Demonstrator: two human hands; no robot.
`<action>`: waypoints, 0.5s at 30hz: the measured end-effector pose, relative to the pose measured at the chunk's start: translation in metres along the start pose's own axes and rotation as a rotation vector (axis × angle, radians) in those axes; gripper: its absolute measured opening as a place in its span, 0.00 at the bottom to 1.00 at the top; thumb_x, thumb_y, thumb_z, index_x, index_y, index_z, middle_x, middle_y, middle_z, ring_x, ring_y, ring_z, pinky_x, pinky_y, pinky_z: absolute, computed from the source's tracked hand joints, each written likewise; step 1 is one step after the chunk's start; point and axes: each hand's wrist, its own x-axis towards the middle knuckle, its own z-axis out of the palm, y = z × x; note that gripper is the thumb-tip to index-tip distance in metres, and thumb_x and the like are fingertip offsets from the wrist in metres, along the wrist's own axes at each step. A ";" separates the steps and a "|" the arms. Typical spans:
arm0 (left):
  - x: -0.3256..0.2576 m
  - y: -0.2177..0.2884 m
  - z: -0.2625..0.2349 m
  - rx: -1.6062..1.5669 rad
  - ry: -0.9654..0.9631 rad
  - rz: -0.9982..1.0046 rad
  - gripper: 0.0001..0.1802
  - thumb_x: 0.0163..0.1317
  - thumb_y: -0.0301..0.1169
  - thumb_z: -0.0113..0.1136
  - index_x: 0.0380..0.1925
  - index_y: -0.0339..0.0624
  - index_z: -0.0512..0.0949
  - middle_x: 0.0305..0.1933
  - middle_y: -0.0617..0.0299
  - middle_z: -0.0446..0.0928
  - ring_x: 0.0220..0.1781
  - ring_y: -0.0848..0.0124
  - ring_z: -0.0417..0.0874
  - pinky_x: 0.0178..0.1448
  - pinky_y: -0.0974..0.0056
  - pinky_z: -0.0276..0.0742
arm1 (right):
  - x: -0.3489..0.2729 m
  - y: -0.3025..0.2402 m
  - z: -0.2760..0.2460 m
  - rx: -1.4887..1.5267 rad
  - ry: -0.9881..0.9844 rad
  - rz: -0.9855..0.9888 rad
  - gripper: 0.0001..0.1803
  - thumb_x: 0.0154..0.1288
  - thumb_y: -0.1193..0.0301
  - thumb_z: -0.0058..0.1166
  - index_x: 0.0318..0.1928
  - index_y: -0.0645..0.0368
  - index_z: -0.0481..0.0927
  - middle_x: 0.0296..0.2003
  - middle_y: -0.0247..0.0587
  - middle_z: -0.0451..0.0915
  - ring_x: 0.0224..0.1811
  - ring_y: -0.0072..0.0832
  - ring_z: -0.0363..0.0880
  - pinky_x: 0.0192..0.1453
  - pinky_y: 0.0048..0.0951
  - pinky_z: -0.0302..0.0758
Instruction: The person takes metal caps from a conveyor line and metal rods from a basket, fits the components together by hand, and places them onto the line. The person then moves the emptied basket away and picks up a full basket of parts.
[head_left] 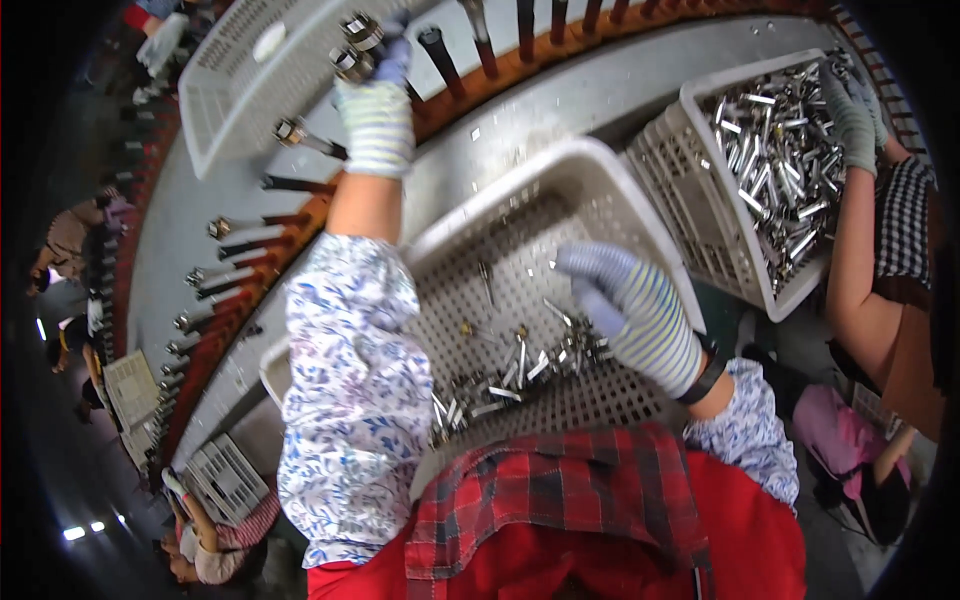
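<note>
My left hand (378,112), in a striped knit glove, reaches forward over the curved metal table. Its fingers are closed around shiny round metal fittings (356,48); the grip itself is partly hidden. Beside that hand, another metal piece (292,131) with a dark shaft sticks out from the rack. My right hand (640,318), gloved alike, hovers over a pale perforated plastic basket (590,160). Its fingers are stretched out, thumb a little apart, and I see nothing held in it. Loose shiny metal bolt-like parts (520,365) lie in the near part of the basket.
A curved reddish-brown rack (490,80) with upright dark pegs runs along the table. At upper left stands another pale basket (230,105). On the right, a co-worker's gloved hand (850,115) is in a crate (690,170) heaped with metal parts. More people work at left.
</note>
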 end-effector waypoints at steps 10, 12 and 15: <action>-0.050 0.008 -0.069 -0.234 0.175 -0.060 0.03 0.62 0.23 0.54 0.35 0.43 0.74 0.37 0.64 0.75 0.46 0.69 0.77 0.54 0.64 0.70 | -0.019 0.052 0.065 -0.760 -0.440 -0.055 0.12 0.60 0.69 0.49 0.44 0.58 0.74 0.36 0.43 0.78 0.41 0.35 0.79 0.40 0.35 0.74; -0.052 -0.025 -0.110 0.107 0.038 0.087 0.10 0.60 0.28 0.58 0.41 0.39 0.78 0.41 0.62 0.79 0.44 0.72 0.76 0.51 0.66 0.69 | -0.037 0.061 0.086 -1.146 -0.779 0.014 0.14 0.60 0.70 0.45 0.47 0.55 0.73 0.34 0.48 0.77 0.39 0.39 0.78 0.39 0.36 0.74; -0.069 -0.029 -0.130 0.110 0.139 -0.045 0.09 0.59 0.22 0.55 0.40 0.36 0.76 0.38 0.63 0.79 0.40 0.74 0.78 0.49 0.68 0.72 | -0.059 0.079 0.126 -1.205 -1.093 -0.089 0.25 0.60 0.66 0.47 0.60 0.47 0.65 0.56 0.53 0.67 0.54 0.44 0.71 0.51 0.42 0.70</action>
